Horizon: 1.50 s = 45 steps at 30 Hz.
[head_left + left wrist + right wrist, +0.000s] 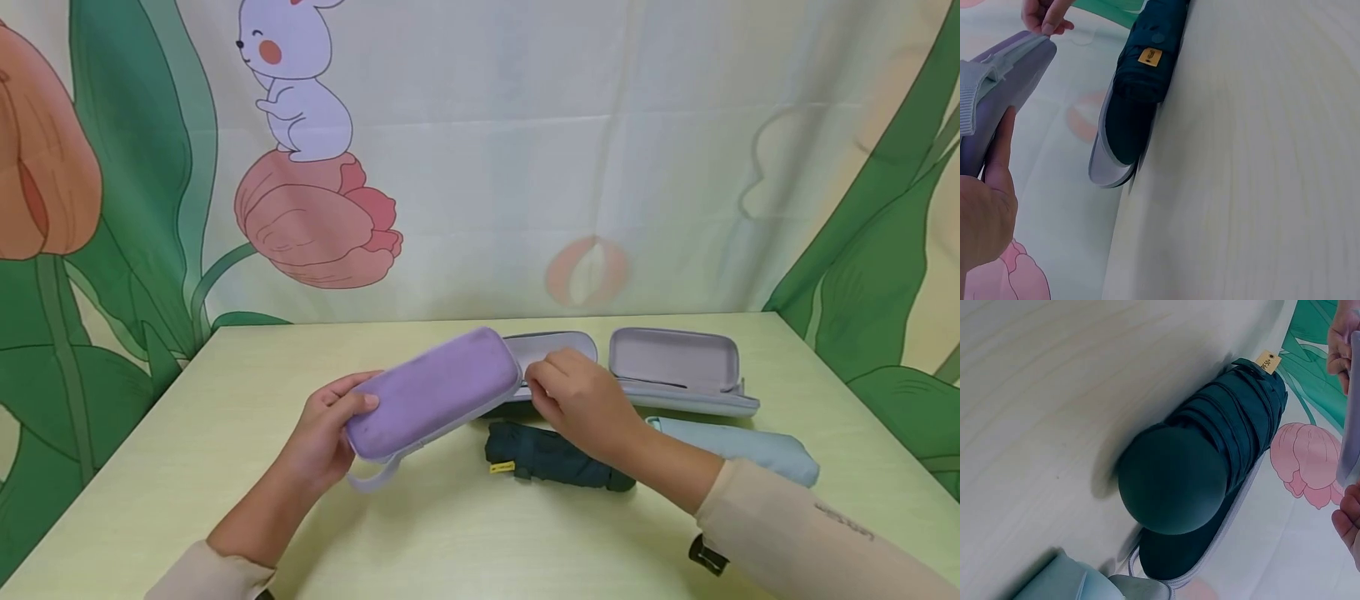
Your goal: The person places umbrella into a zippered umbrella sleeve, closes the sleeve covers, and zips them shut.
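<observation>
A purple zippered case (435,392) with a pale strap at its lower end is held up off the table, tilted. My left hand (326,429) grips its left end, thumb on the top face. At the far end of the case, the thumb and fingers of my right hand (585,404) pinch at the zipper edge; in the left wrist view the right hand (1047,14) meets the seam there. What exactly lies between those fingertips is too small to tell. Below the right hand lies a dark teal folded umbrella (558,457) with a yellow tag.
Behind the right hand, two unzipped cases lie with lids up: a dark green one (1132,128), partly hidden, and a pale blue one (675,358) with a grey lining. A light blue folded umbrella (742,450) rests by the right forearm. A printed curtain (480,167) hangs behind the table.
</observation>
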Each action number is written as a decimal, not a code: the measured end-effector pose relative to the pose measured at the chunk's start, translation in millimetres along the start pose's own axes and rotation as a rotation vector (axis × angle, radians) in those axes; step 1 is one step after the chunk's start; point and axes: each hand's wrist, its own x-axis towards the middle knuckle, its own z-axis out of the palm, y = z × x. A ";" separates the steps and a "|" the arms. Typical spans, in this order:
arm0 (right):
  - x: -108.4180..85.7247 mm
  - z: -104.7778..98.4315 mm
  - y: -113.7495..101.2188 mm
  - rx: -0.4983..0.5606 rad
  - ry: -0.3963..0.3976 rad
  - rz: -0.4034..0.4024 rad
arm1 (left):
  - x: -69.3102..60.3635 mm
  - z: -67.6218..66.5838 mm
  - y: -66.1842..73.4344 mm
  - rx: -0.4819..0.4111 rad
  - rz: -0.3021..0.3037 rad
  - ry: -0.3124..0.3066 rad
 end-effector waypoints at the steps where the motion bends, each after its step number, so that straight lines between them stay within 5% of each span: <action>1: -0.5 0.1 -0.1 0.001 -0.001 -0.005 | 0.0 -1.6 0.2 0.004 -0.003 -0.010; 9: -2.4 0.5 0.2 0.006 -0.016 -0.003 | 1.8 -11.3 2.3 0.055 -0.015 -0.083; 17: 0.1 -1.1 0.7 0.009 -0.019 0.011 | 5.0 -19.7 1.2 0.076 0.037 -0.194; 35: 2.2 -0.8 -4.8 -0.023 -0.008 0.055 | 4.4 -24.8 2.6 0.067 0.042 -0.283; 39: 3.3 -2.8 -3.3 0.006 -0.022 0.071 | 3.5 -20.4 3.7 0.054 -0.015 -0.209; 45: 4.2 -4.4 -3.6 0.038 -0.041 0.103 | 6.1 -9.8 5.2 0.080 -0.116 0.062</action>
